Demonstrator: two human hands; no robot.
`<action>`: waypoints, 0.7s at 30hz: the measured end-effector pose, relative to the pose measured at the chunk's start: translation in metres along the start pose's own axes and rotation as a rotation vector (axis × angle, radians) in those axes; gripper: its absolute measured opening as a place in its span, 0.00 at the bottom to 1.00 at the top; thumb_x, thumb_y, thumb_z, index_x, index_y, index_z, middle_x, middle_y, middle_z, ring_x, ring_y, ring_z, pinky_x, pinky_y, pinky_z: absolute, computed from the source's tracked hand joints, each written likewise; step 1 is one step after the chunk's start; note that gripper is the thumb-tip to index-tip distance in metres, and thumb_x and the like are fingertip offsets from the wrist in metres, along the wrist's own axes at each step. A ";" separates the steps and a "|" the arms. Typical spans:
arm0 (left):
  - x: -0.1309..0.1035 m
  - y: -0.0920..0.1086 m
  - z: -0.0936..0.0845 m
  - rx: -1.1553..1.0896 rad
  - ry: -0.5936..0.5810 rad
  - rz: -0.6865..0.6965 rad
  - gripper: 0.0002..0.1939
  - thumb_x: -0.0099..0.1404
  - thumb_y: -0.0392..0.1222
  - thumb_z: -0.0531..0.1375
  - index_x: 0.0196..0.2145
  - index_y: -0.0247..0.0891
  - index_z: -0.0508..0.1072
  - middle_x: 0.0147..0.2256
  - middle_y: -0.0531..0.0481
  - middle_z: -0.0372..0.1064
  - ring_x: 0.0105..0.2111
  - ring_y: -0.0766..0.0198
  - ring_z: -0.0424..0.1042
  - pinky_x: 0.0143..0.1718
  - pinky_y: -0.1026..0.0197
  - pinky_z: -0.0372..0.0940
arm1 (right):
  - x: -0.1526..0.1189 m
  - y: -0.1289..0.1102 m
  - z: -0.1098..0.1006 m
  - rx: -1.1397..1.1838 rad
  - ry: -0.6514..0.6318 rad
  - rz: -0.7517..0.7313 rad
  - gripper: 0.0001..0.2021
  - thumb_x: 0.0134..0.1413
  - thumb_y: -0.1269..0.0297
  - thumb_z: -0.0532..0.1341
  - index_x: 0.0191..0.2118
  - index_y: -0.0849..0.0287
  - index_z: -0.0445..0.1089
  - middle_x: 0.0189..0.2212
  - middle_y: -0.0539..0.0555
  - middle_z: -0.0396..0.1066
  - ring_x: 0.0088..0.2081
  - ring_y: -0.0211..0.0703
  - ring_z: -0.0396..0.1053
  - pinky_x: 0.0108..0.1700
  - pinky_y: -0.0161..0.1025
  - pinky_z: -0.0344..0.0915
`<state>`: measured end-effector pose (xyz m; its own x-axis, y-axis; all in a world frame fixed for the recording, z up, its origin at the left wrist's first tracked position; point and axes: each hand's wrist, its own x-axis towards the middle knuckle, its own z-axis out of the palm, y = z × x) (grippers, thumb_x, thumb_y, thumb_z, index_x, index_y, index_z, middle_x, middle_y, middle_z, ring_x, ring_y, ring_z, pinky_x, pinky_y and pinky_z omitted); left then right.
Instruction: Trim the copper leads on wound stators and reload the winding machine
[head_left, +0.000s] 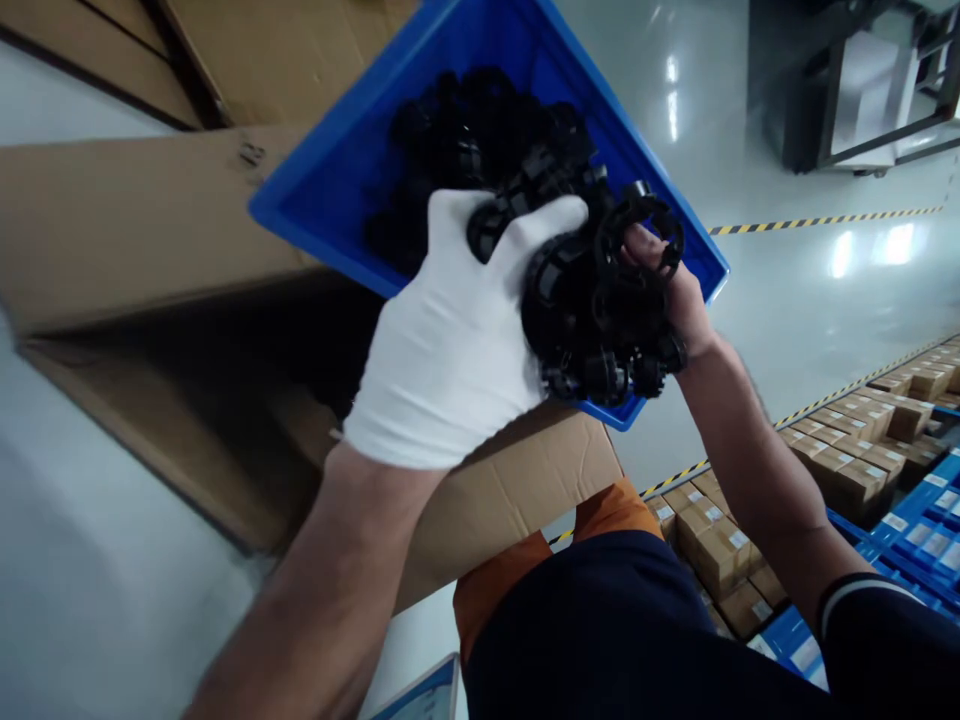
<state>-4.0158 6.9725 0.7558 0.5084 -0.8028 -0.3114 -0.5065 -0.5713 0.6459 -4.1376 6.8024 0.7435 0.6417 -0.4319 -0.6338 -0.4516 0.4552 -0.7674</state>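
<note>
My left hand, in a white glove, is closed around a clump of black plastic parts with round, ring-like shapes. My bare right hand grips the right side of the same clump, its fingers partly hidden behind a black ring. Both hands are over the near corner of a blue plastic bin. Inside the bin lies a heap of similar black parts, dark and hard to tell apart. The bin sits tilted over an open cardboard box.
The box's interior is dark. More cardboard stands behind it. On the right, stacked small cartons and blue trays line the floor beside yellow-black tape. A metal cart stands at upper right.
</note>
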 end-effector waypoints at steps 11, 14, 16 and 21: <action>0.008 0.024 0.102 0.130 -0.022 -0.073 0.60 0.62 0.28 0.73 0.82 0.63 0.56 0.82 0.45 0.46 0.79 0.20 0.57 0.70 0.23 0.76 | 0.045 0.028 -0.117 -1.055 0.022 -0.441 0.39 0.59 0.41 0.75 0.74 0.38 0.74 0.77 0.53 0.70 0.83 0.63 0.57 0.86 0.57 0.57; -0.016 0.036 0.111 0.149 -0.068 -0.031 0.56 0.66 0.30 0.73 0.83 0.65 0.58 0.83 0.45 0.46 0.77 0.20 0.61 0.66 0.24 0.80 | 0.037 0.022 -0.131 -1.193 -0.028 -0.436 0.37 0.62 0.51 0.73 0.76 0.38 0.71 0.78 0.51 0.69 0.81 0.63 0.61 0.85 0.61 0.60; -0.031 0.044 0.112 0.153 -0.100 0.007 0.52 0.68 0.34 0.74 0.82 0.65 0.61 0.83 0.44 0.50 0.74 0.20 0.66 0.59 0.25 0.84 | 0.028 0.013 -0.138 -1.256 -0.073 -0.415 0.36 0.65 0.57 0.71 0.77 0.38 0.71 0.76 0.50 0.72 0.78 0.64 0.68 0.81 0.62 0.67; -0.047 0.045 0.101 0.202 -0.011 0.097 0.53 0.67 0.41 0.76 0.80 0.74 0.58 0.82 0.47 0.54 0.63 0.27 0.80 0.42 0.33 0.89 | 0.005 -0.003 -0.148 -1.482 -0.122 -0.393 0.40 0.62 0.74 0.65 0.78 0.41 0.71 0.73 0.50 0.75 0.69 0.63 0.78 0.68 0.60 0.81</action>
<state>-4.1327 6.9675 0.7296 0.4435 -0.8568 -0.2632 -0.6821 -0.5131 0.5210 -4.2249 6.6837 0.7281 0.8761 -0.2377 -0.4194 -0.3910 -0.8592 -0.3299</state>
